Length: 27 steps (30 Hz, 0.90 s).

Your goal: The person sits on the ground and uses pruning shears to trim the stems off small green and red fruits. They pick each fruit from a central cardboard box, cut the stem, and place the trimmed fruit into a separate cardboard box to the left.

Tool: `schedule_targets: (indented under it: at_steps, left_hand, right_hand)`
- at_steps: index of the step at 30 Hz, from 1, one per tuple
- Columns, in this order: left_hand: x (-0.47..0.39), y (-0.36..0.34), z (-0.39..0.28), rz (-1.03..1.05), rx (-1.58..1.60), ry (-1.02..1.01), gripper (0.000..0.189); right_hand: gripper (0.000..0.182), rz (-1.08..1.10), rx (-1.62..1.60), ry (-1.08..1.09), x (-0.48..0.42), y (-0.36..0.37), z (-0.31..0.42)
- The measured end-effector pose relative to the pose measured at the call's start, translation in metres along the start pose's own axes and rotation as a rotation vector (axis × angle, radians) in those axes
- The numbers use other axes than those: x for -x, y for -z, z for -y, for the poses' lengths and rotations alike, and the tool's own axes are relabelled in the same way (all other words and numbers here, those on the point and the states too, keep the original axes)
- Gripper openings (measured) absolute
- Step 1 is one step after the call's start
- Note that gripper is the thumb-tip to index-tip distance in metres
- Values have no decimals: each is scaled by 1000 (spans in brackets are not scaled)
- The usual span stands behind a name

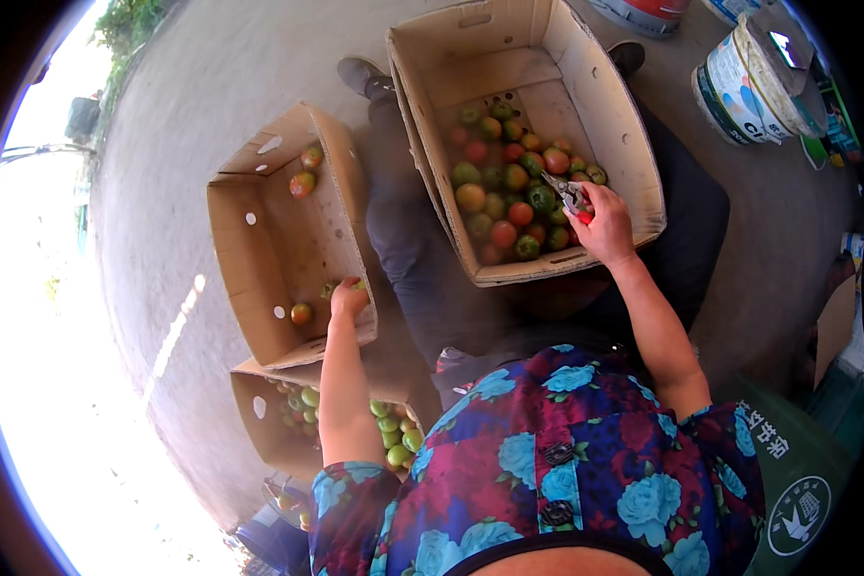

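Note:
My right hand (pixel 605 225) grips a pair of pruning shears (pixel 567 193) with red on the handles, blades pointing into a deep cardboard box (pixel 605 93) between my legs. Several tomatoes (pixel 520 213), red, orange and green, cover much of that box's floor beneath the blades. To the left, my left hand (pixel 349 297) is low inside a second cardboard box (pixel 259 237), fingers around a greenish tomato (pixel 329 290) that they partly hide. An orange-green tomato (pixel 301 313) lies close to that hand. Two more tomatoes (pixel 302 184) sit at the far end.
Below the left box stands another cardboard box (pixel 259 425) holding green tomatoes (pixel 397 439), partly behind my left arm. A white paint bucket (pixel 741 86) with a phone (pixel 788 50) on top is at upper right. A green bag (pixel 799 461) lies at lower right.

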<state>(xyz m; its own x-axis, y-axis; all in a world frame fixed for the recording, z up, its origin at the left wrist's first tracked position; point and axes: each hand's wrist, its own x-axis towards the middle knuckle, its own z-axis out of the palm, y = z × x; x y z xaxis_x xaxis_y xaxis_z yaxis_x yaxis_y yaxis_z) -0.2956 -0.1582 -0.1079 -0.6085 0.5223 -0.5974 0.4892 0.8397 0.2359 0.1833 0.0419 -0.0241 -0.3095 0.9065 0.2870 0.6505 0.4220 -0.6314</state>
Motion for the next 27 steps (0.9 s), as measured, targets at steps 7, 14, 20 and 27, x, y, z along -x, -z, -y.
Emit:
schedule_targets:
  at_steps: [7,14,20,27]
  left_hand:
    - [-11,-15,11,-2,-252,-102,56]
    - [-3,-6,14,68,-63,-8,55]
    - [31,31,-46,-756,55,-100,42]
    - [105,69,-212,-873,258,-994,26]
  right_hand:
    - [41,-2,47,23,0,2,5]
    - [44,6,37,0,-1,1,8]
    - [46,1,39,23,0,-1,3]
    - [43,7,47,19,1,1,1]
